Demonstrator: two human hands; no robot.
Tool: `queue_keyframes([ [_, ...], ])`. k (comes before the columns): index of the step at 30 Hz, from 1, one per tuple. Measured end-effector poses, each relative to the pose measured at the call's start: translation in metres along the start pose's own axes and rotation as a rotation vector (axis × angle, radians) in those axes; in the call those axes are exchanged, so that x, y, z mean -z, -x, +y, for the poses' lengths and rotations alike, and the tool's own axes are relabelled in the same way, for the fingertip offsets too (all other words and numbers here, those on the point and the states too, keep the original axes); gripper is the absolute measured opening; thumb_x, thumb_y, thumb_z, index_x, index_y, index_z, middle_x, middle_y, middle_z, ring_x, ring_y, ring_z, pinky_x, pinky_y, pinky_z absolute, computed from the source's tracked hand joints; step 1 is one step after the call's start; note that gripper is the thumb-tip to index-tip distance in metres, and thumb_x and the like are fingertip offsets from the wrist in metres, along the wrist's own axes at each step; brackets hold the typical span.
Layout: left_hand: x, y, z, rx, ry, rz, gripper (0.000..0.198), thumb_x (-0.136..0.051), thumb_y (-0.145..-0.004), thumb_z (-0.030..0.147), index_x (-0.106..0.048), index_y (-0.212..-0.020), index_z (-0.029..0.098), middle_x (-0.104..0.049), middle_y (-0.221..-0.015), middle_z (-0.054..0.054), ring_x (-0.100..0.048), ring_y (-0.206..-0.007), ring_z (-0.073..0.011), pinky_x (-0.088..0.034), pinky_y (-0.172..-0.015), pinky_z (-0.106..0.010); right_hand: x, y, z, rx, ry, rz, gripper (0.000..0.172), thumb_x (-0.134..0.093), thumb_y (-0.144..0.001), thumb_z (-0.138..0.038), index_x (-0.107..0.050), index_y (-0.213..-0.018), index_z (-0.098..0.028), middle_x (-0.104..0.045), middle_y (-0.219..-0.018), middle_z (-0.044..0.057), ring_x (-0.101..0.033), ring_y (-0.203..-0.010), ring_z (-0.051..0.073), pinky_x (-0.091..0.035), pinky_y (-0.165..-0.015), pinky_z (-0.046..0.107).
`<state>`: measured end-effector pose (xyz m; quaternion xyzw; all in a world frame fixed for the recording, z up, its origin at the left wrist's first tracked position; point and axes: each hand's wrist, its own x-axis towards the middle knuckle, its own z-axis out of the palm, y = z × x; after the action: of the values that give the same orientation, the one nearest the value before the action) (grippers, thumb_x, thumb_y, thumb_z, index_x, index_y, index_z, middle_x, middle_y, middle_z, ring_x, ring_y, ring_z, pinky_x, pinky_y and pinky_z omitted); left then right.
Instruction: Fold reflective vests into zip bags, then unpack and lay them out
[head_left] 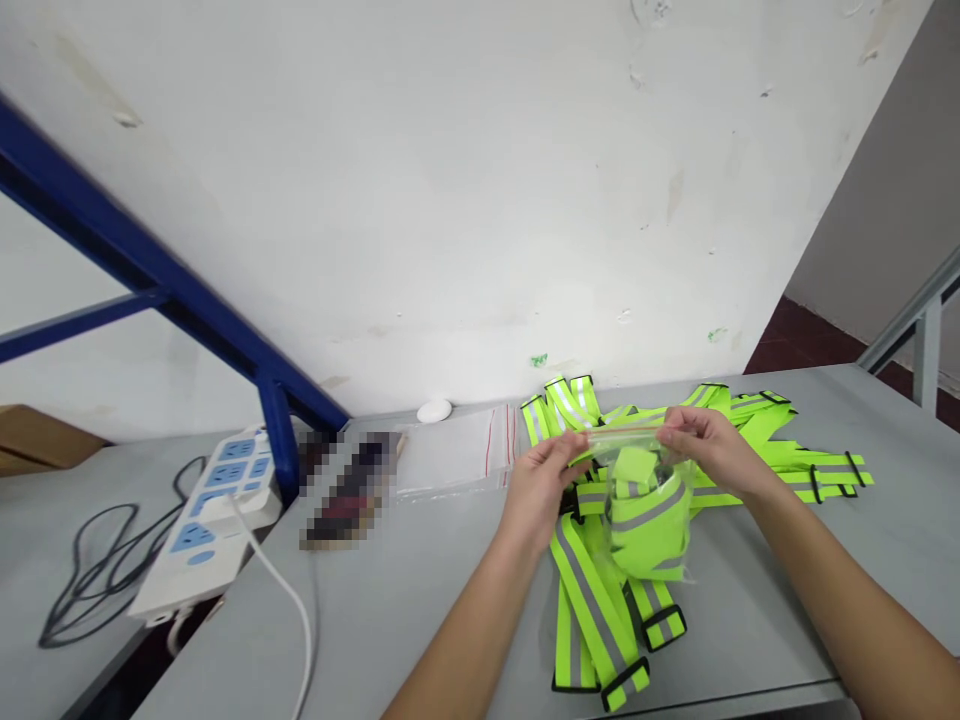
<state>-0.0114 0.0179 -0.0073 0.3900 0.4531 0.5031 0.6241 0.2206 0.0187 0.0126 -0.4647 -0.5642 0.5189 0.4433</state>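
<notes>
A clear zip-lock bag hangs between my two hands, with a folded neon-yellow reflective strap inside it. My left hand pinches the left end of the bag's top edge. At the other end of that edge, my right hand pinches the plastic between thumb and fingers. Behind and below the bag lies a heap of neon-yellow reflective straps with grey stripes and black buckles, partly hidden by the bag and my hands.
Left of the straps, flat clear zip bags with red lines lie by the wall, near a white oval object. A white power strip with cables sits at the left, beside a blue metal frame. A pixelated patch covers something between.
</notes>
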Motion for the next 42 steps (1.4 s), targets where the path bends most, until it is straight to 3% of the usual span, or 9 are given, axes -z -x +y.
queue_keyframes([
  [3, 0.004, 0.003, 0.007, -0.197, -0.061, 0.138, 0.038, -0.061, -0.084, 0.050, -0.072, -0.102, 0.019, -0.068, -0.120, -0.009, -0.060, -0.117, -0.0244, -0.043, -0.104, -0.041, 0.009, 0.004, 0.006, -0.064, -0.193, 0.221, 0.044, -0.078, -0.065, -0.052, -0.049, -0.063, -0.019, -0.047, -0.061, -0.005, -0.043, -0.054, 0.009, -0.040, -0.052, 0.022],
  [5, -0.004, 0.010, 0.014, -0.300, -0.236, 0.112, 0.042, -0.052, -0.090, 0.051, -0.068, -0.115, 0.021, -0.065, -0.126, -0.007, -0.056, -0.123, -0.0246, -0.039, -0.109, -0.042, 0.016, 0.017, 0.014, -0.105, -0.250, 0.341, 0.044, -0.079, -0.063, -0.052, -0.050, -0.064, -0.019, -0.050, -0.063, -0.004, -0.044, -0.056, 0.009, -0.040, -0.051, 0.022],
  [8, -0.038, 0.021, 0.017, -0.371, -0.638, -0.156, 0.049, -0.040, -0.095, 0.050, -0.052, -0.136, 0.026, -0.051, -0.143, -0.003, -0.042, -0.136, -0.0244, -0.033, -0.114, -0.041, 0.026, 0.045, 0.034, -0.164, -0.236, 0.481, 0.042, -0.077, -0.065, -0.053, -0.052, -0.070, -0.019, -0.054, -0.069, -0.001, -0.050, -0.061, 0.012, -0.044, -0.054, 0.025],
  [11, -0.087, 0.023, -0.002, -0.428, -1.075, -0.530, 0.065, -0.033, -0.096, 0.052, -0.026, -0.151, 0.017, -0.025, -0.157, -0.009, -0.022, -0.145, -0.0263, -0.026, -0.117, -0.043, 0.035, 0.071, 0.054, -0.135, -0.017, 0.649, 0.041, -0.070, -0.070, -0.055, -0.054, -0.084, -0.019, -0.060, -0.081, 0.004, -0.058, -0.073, 0.019, -0.051, -0.064, 0.033],
  [14, -0.123, 0.017, -0.038, -0.455, -1.487, -0.611, 0.072, -0.032, -0.095, 0.053, -0.024, -0.150, 0.006, -0.017, -0.157, -0.019, -0.012, -0.146, -0.0348, -0.021, -0.115, -0.058, 0.039, 0.084, 0.060, 0.059, 0.384, 0.748, 0.045, -0.057, -0.082, -0.051, -0.052, -0.113, -0.018, -0.058, -0.117, 0.015, -0.058, -0.106, 0.027, -0.050, -0.088, 0.045],
  [17, -0.129, 0.008, -0.067, -0.550, -1.610, -0.625, 0.077, -0.031, -0.093, 0.055, -0.018, -0.151, 0.006, -0.009, -0.158, -0.019, -0.007, -0.146, -0.0352, -0.020, -0.114, -0.058, 0.036, 0.086, 0.054, 0.199, 0.787, 0.495, 0.050, -0.039, -0.095, -0.042, -0.038, -0.140, -0.021, -0.042, -0.146, 0.015, -0.036, -0.137, 0.027, -0.031, -0.111, 0.049],
  [20, -0.117, 0.003, -0.075, -0.571, -1.594, -0.662, 0.082, -0.037, -0.089, 0.051, -0.008, -0.153, 0.007, -0.005, -0.159, -0.016, -0.005, -0.147, -0.0323, -0.018, -0.116, -0.053, 0.033, 0.083, 0.049, 0.140, 1.074, 0.118, 0.060, -0.032, -0.098, -0.045, -0.020, -0.152, -0.023, -0.028, -0.156, 0.010, -0.019, -0.145, 0.025, -0.018, -0.117, 0.051],
  [22, -0.110, 0.002, -0.074, -0.556, -1.584, -0.662, 0.085, -0.041, -0.086, 0.049, -0.008, -0.153, 0.008, -0.006, -0.160, -0.016, -0.005, -0.147, -0.0312, -0.016, -0.117, -0.052, 0.034, 0.082, 0.050, 0.086, 1.185, -0.005, 0.066, -0.031, -0.097, -0.051, -0.015, -0.154, -0.021, -0.022, -0.158, 0.009, -0.014, -0.147, 0.026, -0.013, -0.117, 0.053],
  [42, -0.099, 0.006, -0.070, -0.609, -1.547, -0.714, 0.098, -0.041, -0.079, 0.072, -0.017, -0.151, 0.010, -0.017, -0.158, -0.020, -0.018, -0.145, -0.0359, -0.017, -0.114, -0.054, 0.044, 0.090, 0.066, 0.072, 1.241, -0.076, 0.082, -0.032, -0.092, -0.064, -0.011, -0.154, -0.015, -0.016, -0.159, 0.013, -0.008, -0.147, 0.025, -0.015, -0.118, 0.049],
])
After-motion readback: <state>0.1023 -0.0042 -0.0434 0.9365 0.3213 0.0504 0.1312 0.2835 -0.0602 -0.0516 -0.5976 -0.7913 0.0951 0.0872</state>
